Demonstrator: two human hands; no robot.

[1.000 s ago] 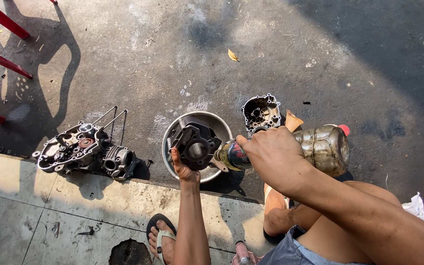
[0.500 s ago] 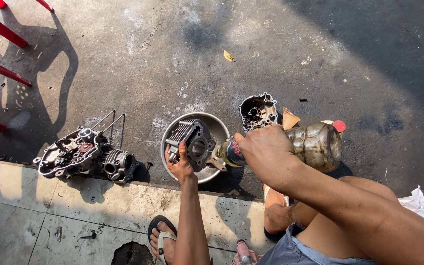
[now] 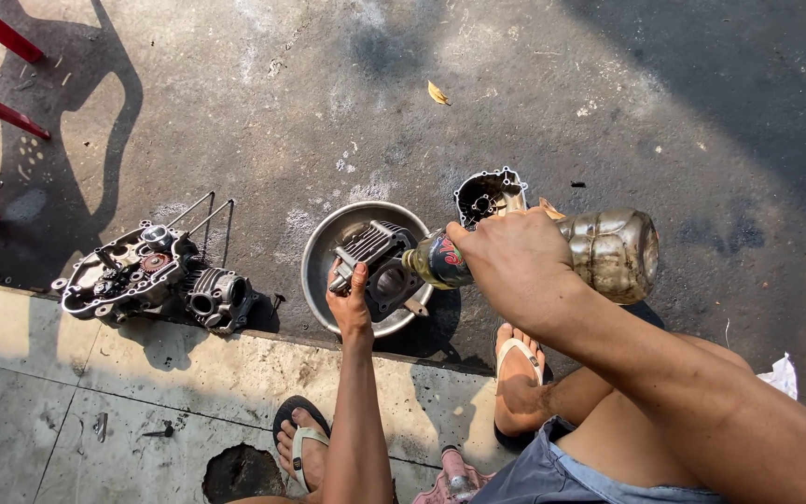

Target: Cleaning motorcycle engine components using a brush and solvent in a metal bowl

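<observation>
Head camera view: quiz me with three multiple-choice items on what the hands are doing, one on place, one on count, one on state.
1. Where is the finned engine cylinder?
A. Over the metal bowl
B. On the tiled step
C. Beside the red poles

2. How many sandalled feet show?
A. One
B. Two
C. Four

3. How is the plastic bottle held?
A. Upright
B. Lying on the ground
C. Tipped, neck toward the cylinder

Answers: 1 A, the left hand holds it above the bowl. 2 B, one foot under each arm. 3 C, the right hand holds it sideways.
</observation>
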